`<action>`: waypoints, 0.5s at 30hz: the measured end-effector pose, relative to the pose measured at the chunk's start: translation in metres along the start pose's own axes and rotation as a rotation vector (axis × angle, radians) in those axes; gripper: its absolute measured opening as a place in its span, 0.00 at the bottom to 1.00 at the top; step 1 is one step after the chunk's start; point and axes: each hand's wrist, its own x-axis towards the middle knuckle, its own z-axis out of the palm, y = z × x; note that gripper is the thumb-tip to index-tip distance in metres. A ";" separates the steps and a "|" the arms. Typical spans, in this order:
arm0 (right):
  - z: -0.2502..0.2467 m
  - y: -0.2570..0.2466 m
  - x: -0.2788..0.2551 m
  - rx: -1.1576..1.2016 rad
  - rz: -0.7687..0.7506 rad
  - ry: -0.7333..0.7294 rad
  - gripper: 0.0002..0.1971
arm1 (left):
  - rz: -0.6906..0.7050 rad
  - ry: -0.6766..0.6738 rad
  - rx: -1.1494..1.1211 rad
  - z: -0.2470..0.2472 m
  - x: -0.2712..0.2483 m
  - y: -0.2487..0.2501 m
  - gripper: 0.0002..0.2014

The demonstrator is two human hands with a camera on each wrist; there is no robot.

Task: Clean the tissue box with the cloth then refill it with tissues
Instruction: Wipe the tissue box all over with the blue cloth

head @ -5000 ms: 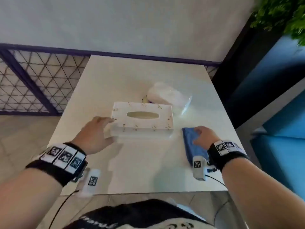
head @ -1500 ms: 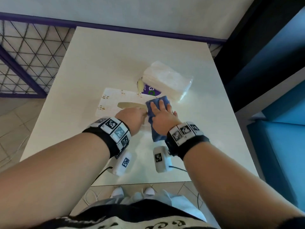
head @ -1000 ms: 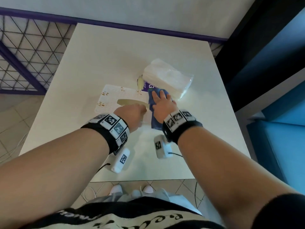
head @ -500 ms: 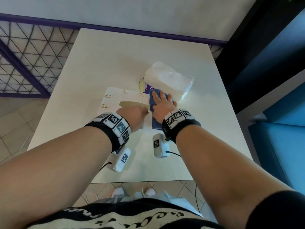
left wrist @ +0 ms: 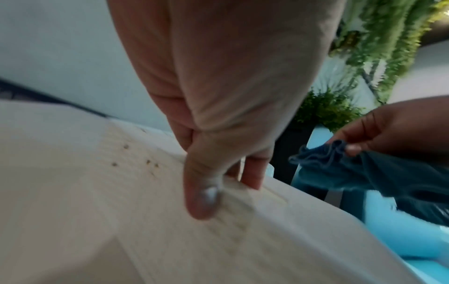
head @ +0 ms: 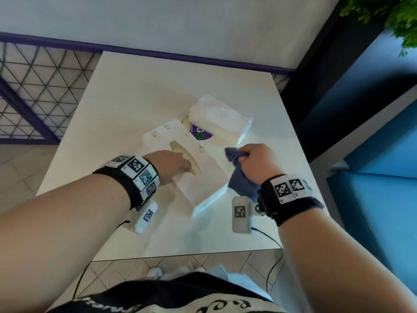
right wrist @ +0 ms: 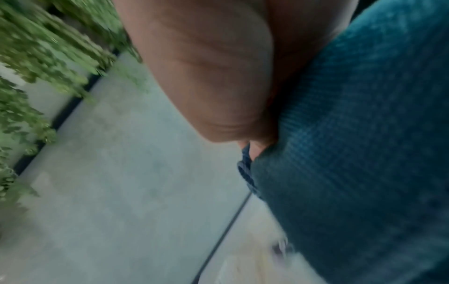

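The white tissue box (head: 203,177) with small brown specks lies slanted on the white table (head: 135,91). My left hand (head: 173,166) holds it at the oval slot (head: 180,150); in the left wrist view the thumb (left wrist: 201,192) lies on the box top (left wrist: 97,192) and fingers dip into the slot. My right hand (head: 255,161) grips the bunched blue cloth (head: 239,181) just right of the box, clear of its top. The cloth (right wrist: 364,153) fills the right wrist view. A plastic-wrapped pack of tissues (head: 221,118) lies behind the box, touching its far corner.
A wall runs behind the table's far edge. On the left stands a purple lattice railing (head: 33,86). Blue seats (head: 383,177) and a dark panel are on the right, with a green plant (head: 394,14) above. The tiled floor shows below the near edge.
The box has turned to a slant under my left hand. My right hand has come off the box top, moved right and bunched the cloth in its fingers.
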 end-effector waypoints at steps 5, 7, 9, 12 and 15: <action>-0.020 -0.009 0.004 0.106 -0.002 0.155 0.14 | -0.077 0.078 -0.104 0.001 -0.001 -0.011 0.27; -0.017 -0.024 0.001 0.148 -0.063 0.138 0.14 | -0.156 0.089 -0.118 0.008 0.001 -0.009 0.36; -0.001 -0.042 -0.001 0.081 -0.119 0.056 0.15 | -0.216 0.066 -0.113 0.016 0.001 -0.007 0.47; 0.064 -0.060 -0.017 -0.158 -0.208 -0.249 0.25 | -0.238 0.125 -0.189 0.023 0.006 -0.007 0.41; 0.110 -0.058 -0.015 -0.288 -0.167 -0.322 0.30 | -0.243 0.159 -0.200 0.025 0.007 -0.006 0.35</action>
